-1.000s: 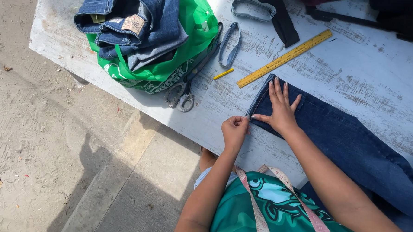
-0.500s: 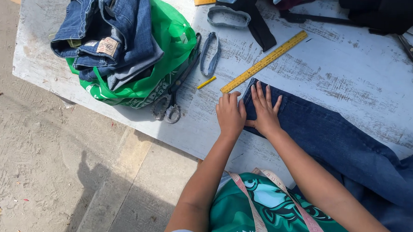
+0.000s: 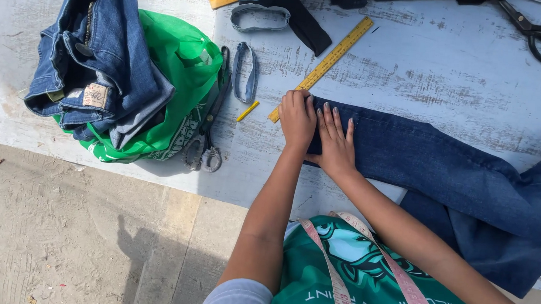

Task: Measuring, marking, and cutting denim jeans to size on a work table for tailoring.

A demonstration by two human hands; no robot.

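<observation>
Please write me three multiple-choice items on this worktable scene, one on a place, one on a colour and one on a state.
1. Where do both hands rest?
A. on the end of the dark jeans leg
B. on the green bag
C. on the black scissors

2. What colour is the ruler?
A. red
B. yellow
C. white

3. How is the right hand?
A. in a fist
B. flat, fingers spread
C. raised off the table

Answers:
1 A: the left hand and right hand press the jeans leg.
2 B: the ruler is yellow.
3 B: its palm lies flat on the denim.
</observation>
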